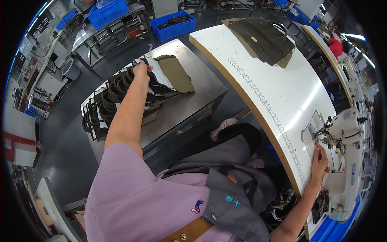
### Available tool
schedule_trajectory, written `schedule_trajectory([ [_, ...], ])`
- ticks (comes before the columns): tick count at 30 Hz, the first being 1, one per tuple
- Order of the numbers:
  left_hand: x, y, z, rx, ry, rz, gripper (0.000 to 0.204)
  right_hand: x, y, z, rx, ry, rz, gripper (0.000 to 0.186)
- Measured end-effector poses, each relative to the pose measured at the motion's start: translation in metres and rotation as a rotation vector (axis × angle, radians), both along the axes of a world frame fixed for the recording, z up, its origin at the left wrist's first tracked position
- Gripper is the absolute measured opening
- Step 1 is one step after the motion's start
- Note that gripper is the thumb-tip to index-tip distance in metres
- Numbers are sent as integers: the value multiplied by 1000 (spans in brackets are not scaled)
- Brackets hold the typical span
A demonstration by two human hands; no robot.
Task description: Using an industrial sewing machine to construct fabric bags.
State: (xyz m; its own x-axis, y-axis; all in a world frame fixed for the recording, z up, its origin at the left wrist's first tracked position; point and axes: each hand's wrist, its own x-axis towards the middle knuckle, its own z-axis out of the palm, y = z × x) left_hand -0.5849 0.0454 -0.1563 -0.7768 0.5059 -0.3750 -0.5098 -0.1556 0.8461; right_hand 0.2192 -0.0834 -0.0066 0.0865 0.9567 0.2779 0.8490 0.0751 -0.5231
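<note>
My left arm reaches to a stack of dark olive fabric bag panels [177,72] with looped handles [117,89] and white sheet-like layers, on a metal table. My left hand [141,70] is closed at the upper edge of the stack, gripping a bag panel there; the fingertips are partly hidden. On the white worktop, my right hand [319,163] is beside the needle area of a white sewing machine [342,129]. Its thumb and fingers are pressed together near the presser foot [316,137]. Anything between them is too small to make out.
Another olive bag piece [262,38] with a handle lies at the far end of the white worktop [278,88]. A printed ruler strip [262,94] runs along its left side. The metal table [205,86] stands left, with a blue bin [173,27] beyond.
</note>
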Motion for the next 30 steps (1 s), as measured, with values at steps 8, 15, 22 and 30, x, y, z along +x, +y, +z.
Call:
schedule_trajectory([
  [8, 4, 2, -18, 238, 333, 219, 23, -4, -3, 2, -15, 5, -18, 29],
  [15, -4, -2, -12, -83, 465, 111, 46, -7, -3, 2, 17, -25, 7, 29],
  [22, 44, -2, 39, -425, 1173, 232, 54, -15, -7, 8, 64, -82, -13, 28],
  [30, 247, 45, 167, 504, 1578, -141, 30, -27, -6, 8, 131, -94, -17, 24],
])
